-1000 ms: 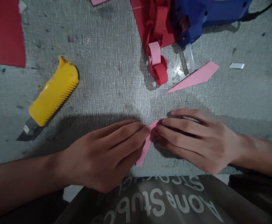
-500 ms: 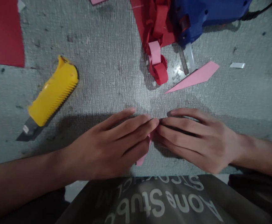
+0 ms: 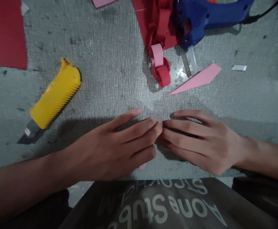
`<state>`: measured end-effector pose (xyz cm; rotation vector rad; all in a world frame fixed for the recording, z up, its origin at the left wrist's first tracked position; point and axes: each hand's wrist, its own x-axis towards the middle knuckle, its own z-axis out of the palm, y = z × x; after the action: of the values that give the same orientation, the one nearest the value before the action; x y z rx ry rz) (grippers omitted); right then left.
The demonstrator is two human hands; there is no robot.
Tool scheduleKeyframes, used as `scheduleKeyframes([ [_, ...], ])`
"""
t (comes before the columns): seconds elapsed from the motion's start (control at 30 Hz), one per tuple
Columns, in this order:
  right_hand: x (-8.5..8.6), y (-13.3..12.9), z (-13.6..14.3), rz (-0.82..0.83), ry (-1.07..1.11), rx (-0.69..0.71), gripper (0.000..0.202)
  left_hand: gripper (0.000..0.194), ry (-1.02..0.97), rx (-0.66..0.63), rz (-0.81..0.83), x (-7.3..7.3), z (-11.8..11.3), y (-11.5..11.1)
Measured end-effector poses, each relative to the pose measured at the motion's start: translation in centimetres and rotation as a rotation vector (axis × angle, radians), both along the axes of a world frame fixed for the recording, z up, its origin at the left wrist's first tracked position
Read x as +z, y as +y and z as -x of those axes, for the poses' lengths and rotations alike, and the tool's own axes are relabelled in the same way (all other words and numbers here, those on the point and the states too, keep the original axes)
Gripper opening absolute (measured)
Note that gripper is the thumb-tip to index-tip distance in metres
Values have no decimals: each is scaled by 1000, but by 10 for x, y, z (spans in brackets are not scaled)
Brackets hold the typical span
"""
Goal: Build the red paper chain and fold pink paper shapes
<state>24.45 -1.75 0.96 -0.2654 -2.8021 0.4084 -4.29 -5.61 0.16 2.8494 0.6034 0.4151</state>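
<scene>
Beyond left hand [image 3: 116, 144] and right hand [image 3: 206, 141], grip of fingers [image 3: 141, 136] on pink strip [image 3: 142, 166] unclear: paper chain [image 3: 158, 52], glue gun [image 3: 199, 20].

The left hand [image 3: 119, 148] is now farther to the right than a second ago, its fingertips up against those of the right hand [image 3: 203, 143], its outermost finger spread apart. The pink strip [image 3: 142, 166], earlier visible between the hands, now shows only small bits beside the left fingers.
</scene>
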Motion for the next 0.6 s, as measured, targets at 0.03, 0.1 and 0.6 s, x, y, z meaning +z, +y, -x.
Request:
scheduleKeyframes([
  [0.03, 0, 0, 0, 1, 0, -2, 21, 24, -2, 1, 13, 0, 0, 0],
  [0.1, 0, 0, 0, 1, -3, -6, 23, 21, -14, 0, 47, -1, 1, 1],
  [0.6, 2, -2, 1, 19, -4, -18, 22, 24, -40, 44, 28, 1, 4, -8],
])
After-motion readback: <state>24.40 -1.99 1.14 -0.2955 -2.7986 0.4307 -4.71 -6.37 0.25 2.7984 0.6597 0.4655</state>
